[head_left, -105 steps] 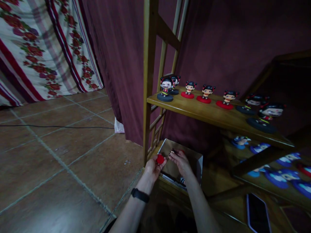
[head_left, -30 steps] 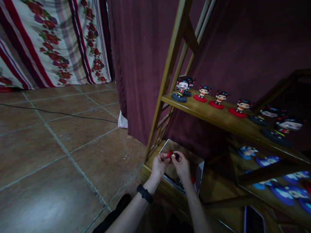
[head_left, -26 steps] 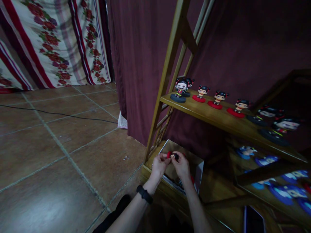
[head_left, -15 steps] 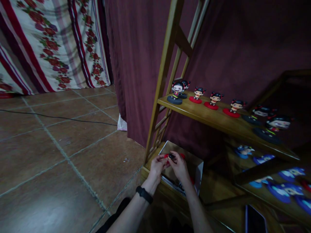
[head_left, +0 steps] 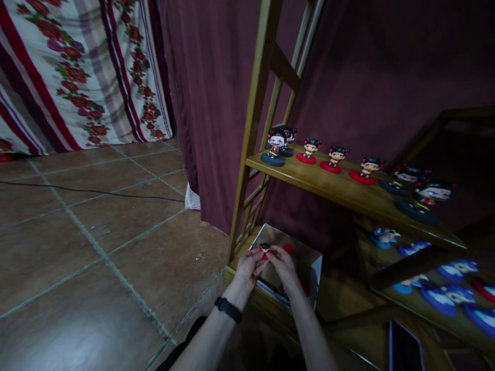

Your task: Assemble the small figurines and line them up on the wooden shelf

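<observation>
Between my fingers is a small figurine (head_left: 264, 248) with black hair and a red base, its head upright. My left hand (head_left: 248, 265) grips it from the left, fingers closed. From the other side my right hand (head_left: 283, 262) pinches it too. Both hands are over an open cardboard box (head_left: 305, 256) on the lower shelf. Inside the box a red round piece (head_left: 288, 248) shows behind my right hand; other contents are dark and partly hidden by my wrists.
Above, a wooden shelf (head_left: 332, 178) carries a row of figurines (head_left: 337, 154) on red and dark bases. Lower right, a shelf holds several blue figurines (head_left: 448, 296). A phone (head_left: 405, 346) lies at bottom right. A black cable (head_left: 93, 191) crosses the tiled floor (head_left: 127, 242).
The figurine has turned in my hands: its head now stands up with its face showing, above the red base. My hands stay over the box. The view has shifted slightly.
</observation>
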`<state>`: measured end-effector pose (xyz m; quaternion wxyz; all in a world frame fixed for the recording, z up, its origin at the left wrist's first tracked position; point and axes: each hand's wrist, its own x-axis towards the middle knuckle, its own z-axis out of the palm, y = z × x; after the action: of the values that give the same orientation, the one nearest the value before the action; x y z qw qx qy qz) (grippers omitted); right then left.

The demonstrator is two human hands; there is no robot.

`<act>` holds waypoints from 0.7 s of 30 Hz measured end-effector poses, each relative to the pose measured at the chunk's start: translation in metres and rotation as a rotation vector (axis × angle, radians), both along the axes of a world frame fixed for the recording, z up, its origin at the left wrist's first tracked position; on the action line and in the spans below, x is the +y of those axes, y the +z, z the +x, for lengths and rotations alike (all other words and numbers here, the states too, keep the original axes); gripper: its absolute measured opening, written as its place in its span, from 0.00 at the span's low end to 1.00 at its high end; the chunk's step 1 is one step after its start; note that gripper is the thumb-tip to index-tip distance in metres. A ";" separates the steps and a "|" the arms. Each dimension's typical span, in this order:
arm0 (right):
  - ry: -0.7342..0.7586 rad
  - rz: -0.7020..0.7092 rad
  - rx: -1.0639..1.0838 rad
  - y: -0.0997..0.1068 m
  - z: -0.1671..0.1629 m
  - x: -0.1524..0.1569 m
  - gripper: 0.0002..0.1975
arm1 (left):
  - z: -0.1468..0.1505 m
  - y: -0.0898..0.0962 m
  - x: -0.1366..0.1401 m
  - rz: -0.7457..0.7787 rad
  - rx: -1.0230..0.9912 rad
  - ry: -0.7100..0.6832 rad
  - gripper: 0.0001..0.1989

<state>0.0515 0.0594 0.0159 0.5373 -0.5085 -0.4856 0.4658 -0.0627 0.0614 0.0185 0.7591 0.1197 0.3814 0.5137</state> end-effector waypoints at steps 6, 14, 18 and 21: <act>0.001 -0.027 0.042 -0.001 0.001 -0.002 0.10 | 0.000 -0.001 0.002 0.017 0.087 0.004 0.09; -0.011 0.084 -0.028 -0.007 -0.002 0.001 0.09 | 0.001 -0.005 0.000 0.061 0.089 0.074 0.11; -0.014 0.214 -0.044 0.001 -0.001 0.002 0.10 | -0.002 0.002 0.001 0.198 0.012 0.028 0.15; -0.027 0.277 -0.043 0.008 0.000 0.000 0.10 | -0.003 0.010 0.003 0.287 0.002 -0.002 0.17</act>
<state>0.0518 0.0599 0.0242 0.5980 -0.4458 -0.5497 0.3761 -0.0662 0.0640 0.0285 0.7343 0.2279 0.3047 0.5621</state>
